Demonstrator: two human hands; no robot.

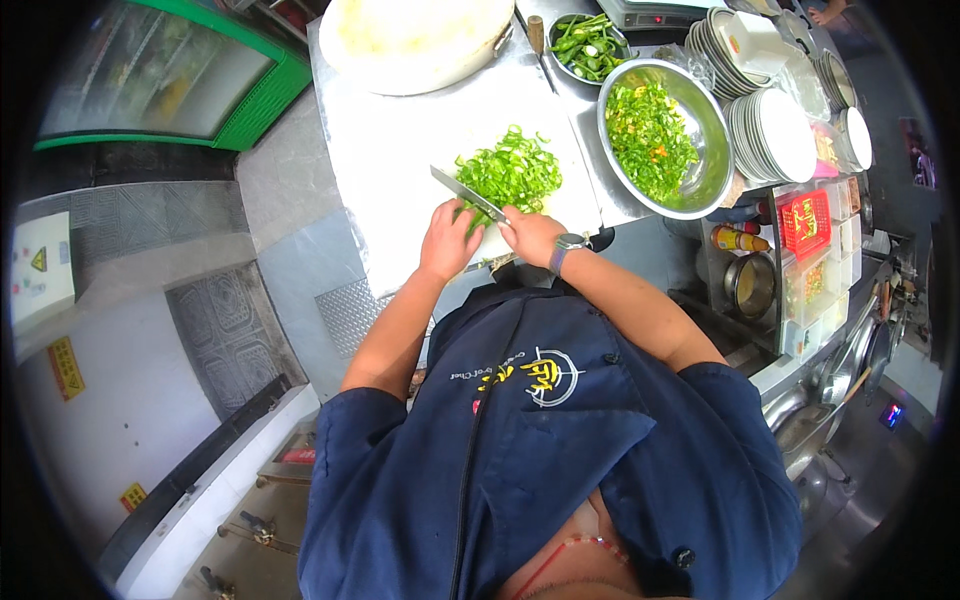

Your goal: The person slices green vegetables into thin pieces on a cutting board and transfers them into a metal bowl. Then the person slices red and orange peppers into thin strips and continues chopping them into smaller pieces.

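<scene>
My right hand point(534, 237) grips the handle of a kitchen knife point(466, 193), its blade slanting up to the left. Just left of the handle, my left hand point(447, 246) has its fingers bent over green peppers point(466, 219) beside the blade; the fingers partly hide them. Beyond the blade lies a loose heap of sliced green pepper point(517, 172). Everything rests on a white cutting board point(405, 225), so bright that its surface detail is washed out.
A large pale round block or basin point(420, 45) stands at the board's far end. To the right are a steel bowl of chopped greens point(651, 139), a bowl of whole green peppers point(589, 46), stacked plates point(776, 135) and a red basket point(805, 223). A green-framed display fridge point(259, 97) stands left.
</scene>
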